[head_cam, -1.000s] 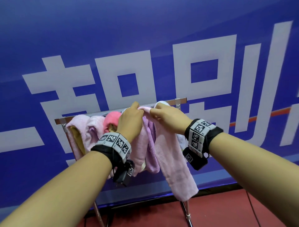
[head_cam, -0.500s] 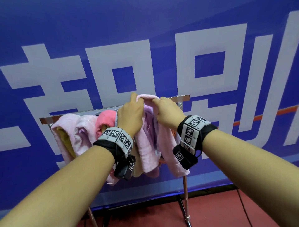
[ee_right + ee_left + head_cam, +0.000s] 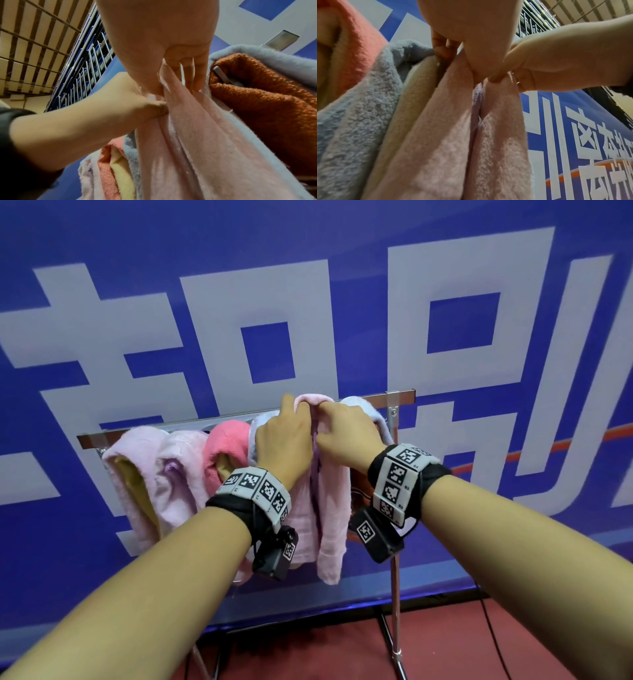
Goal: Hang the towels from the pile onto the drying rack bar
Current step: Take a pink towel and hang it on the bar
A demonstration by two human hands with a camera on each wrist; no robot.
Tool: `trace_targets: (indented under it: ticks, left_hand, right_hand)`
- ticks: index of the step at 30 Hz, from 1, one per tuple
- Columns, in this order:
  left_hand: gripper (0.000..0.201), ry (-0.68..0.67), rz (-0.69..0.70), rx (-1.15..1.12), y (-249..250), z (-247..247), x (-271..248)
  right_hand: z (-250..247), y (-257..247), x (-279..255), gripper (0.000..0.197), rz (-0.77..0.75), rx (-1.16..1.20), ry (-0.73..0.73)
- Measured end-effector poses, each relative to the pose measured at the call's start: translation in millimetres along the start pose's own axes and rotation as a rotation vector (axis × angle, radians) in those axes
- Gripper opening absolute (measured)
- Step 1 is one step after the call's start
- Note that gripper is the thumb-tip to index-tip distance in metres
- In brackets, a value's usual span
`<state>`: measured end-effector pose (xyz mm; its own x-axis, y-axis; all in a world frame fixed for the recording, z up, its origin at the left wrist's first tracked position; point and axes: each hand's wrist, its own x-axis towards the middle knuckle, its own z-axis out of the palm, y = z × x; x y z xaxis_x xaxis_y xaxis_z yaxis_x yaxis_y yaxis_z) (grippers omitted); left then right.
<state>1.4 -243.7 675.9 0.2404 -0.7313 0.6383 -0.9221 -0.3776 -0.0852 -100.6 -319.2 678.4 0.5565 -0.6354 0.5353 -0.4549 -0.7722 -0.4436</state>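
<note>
Both hands, left hand (image 3: 284, 436) and right hand (image 3: 346, 433), pinch the pale pink towel (image 3: 329, 508) at its fold atop the rack bar (image 3: 400, 396); its length hangs straight down below them.

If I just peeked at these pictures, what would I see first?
Two hands, the left hand and the right hand, meet at the top of the rack bar, both pinching a pale pink towel that hangs down from it. To the left along the bar sits a bright coral towel among paler ones. Behind everything is a big blue banner with huge white characters.
</note>
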Motion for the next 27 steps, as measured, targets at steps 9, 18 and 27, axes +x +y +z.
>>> trace_targets:
  ticks: [9, 18, 27]
  left_hand:
    - [0.040, 0.026, 0.005, -0.297, 17, 11, 7]
    - [0.035, 0.064, 0.067, -0.131, 0, 17, 17]
    - [0.047, 0.000, 0.087, 0.075, 1, 28, 12]
  right_hand:
    - [4, 11, 7, 0.030, 0.037, 0.205, 0.136]
    - [2, 19, 14, 0.047, 0.022, 0.077, 0.136]
    - [-2, 19, 8, 0.040, -0.050, -0.244, 0.057]
